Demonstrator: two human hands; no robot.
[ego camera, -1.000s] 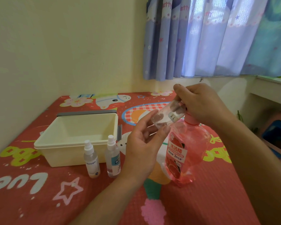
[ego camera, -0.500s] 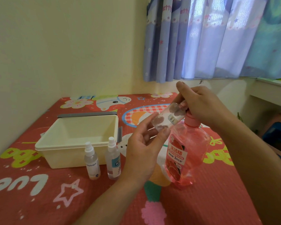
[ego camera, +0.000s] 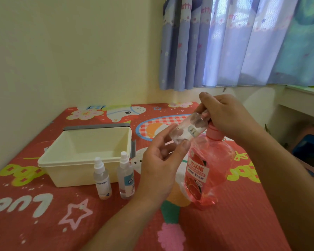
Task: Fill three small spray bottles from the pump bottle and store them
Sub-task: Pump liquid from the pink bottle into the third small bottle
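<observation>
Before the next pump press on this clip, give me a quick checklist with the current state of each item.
1. Small bottle held in left hand: ok, pinched at its lower end, tilted.
2. Its mouth at the pump spout: cannot tell, right hand covers the spout.
3. Right hand on the pump head: ok, it wraps the top of the pump bottle.
4. Pump bottle upright on the mat: ok, with pink liquid inside.
5. Two other spray bottles clear of the hands: ok, standing capped in front of the bin.
6. Bin open for storing: ok, nothing in it.
</observation>
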